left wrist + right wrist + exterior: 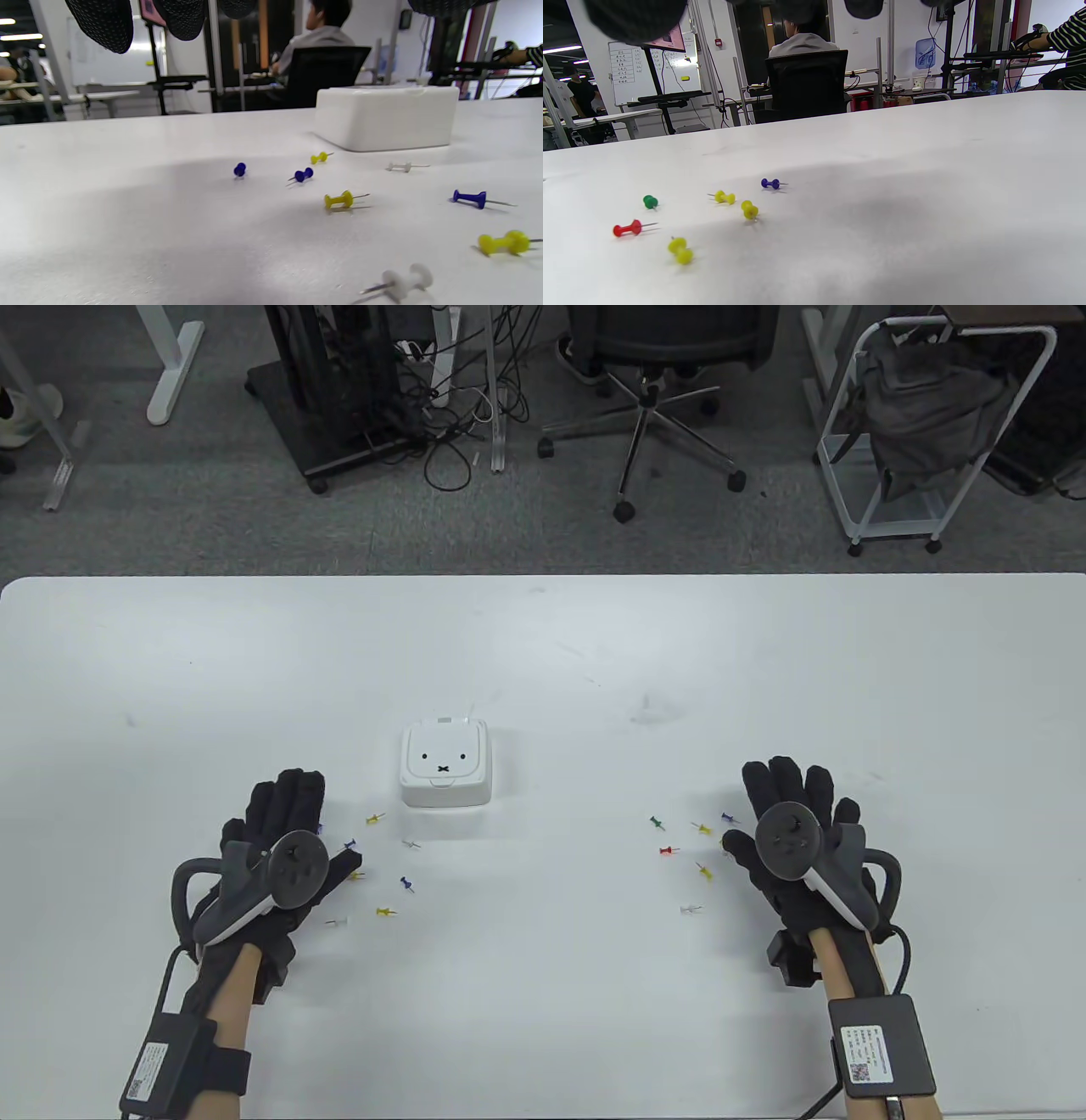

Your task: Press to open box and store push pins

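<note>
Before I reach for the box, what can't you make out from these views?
- Box inside: lid closed in the table view; contents unknown.
- Its press latch: too small in the table view; the left wrist view shows only a plain side wall.
- Pins under the left hand and right hand: gloves and trackers cover the table there, so the count is uncertain.
- Fingertips: cut off by the top edge in both wrist views.
</note>
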The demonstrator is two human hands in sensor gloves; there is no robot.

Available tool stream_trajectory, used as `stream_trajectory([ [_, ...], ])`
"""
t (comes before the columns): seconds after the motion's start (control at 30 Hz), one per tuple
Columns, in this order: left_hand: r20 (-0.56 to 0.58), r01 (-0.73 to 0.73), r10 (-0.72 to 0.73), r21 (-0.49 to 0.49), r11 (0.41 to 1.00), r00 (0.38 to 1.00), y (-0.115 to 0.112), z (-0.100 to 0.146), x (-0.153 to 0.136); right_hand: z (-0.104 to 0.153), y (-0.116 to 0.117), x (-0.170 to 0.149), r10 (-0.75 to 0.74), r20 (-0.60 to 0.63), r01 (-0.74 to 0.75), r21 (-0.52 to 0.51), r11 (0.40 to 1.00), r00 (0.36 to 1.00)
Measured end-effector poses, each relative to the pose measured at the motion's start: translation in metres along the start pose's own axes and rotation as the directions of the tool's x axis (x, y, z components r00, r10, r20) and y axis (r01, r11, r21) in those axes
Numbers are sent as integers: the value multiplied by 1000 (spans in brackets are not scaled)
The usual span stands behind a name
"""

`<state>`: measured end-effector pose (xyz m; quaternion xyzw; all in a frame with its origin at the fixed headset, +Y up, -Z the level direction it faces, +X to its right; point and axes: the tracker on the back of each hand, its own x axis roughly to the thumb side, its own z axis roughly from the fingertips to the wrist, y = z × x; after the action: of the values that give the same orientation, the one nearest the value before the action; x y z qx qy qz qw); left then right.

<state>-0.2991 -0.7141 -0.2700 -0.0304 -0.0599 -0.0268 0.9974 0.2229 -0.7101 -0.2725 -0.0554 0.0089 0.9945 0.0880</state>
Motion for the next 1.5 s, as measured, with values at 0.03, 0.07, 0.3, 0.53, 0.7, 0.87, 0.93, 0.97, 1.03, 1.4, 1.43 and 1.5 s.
stream_trajectory([
  [0.03, 8, 7, -7, 0, 1000, 1000, -2, -2, 0, 0, 0, -1, -9, -1, 9, 2, 1000, 1000],
  [0.07, 16, 20, -20, -6, 1000, 1000, -2, -4, 4, 1, 0, -1, -13, 0, 13, 1, 1000, 1000],
  [0.3, 33, 54, -53, -28, 998, 998, -7, -34, 16, 1, 0, -4, -20, -5, 20, 12, 1000, 1000],
  [0.53, 41, 59, -56, -81, 995, 998, -16, -84, 32, 0, 0, -6, -21, -14, 21, 18, 1000, 1000],
  [0.7, 55, 53, -47, -116, 992, 997, -20, -121, 47, 1, 2, -7, -11, -20, 11, 25, 1000, 1000],
  [0.87, 69, 74, -63, -176, 982, 996, -24, -151, 60, 0, 1, -6, -5, -17, 5, 20, 1000, 1000],
  [0.93, 77, 85, -71, -200, 976, 995, -26, -160, 66, 0, 2, -6, -6, -15, 6, 20, 1000, 1000],
  [0.97, 85, 89, -72, -215, 973, 994, -26, -163, 68, 0, 2, -6, -8, -13, 8, 19, 1000, 1000],
  [1.03, 85, 84, -66, -239, 967, 994, -32, -170, 72, -1, 3, -6, -4, -12, 4, 20, 1000, 1000],
  [1.4, 82, 44, -29, -194, 980, 996, -41, -175, 74, -1, 3, -7, 0, -27, 1, 23, 1000, 1000],
  [1.43, 82, 33, -18, -184, 982, 997, -42, -174, 73, -1, 3, -8, 4, -28, -3, 19, 1000, 1000],
  [1.5, 83, 20, -7, -166, 986, 997, -40, -172, 74, -1, 3, -8, -1, -25, 2, 20, 1000, 1000],
])
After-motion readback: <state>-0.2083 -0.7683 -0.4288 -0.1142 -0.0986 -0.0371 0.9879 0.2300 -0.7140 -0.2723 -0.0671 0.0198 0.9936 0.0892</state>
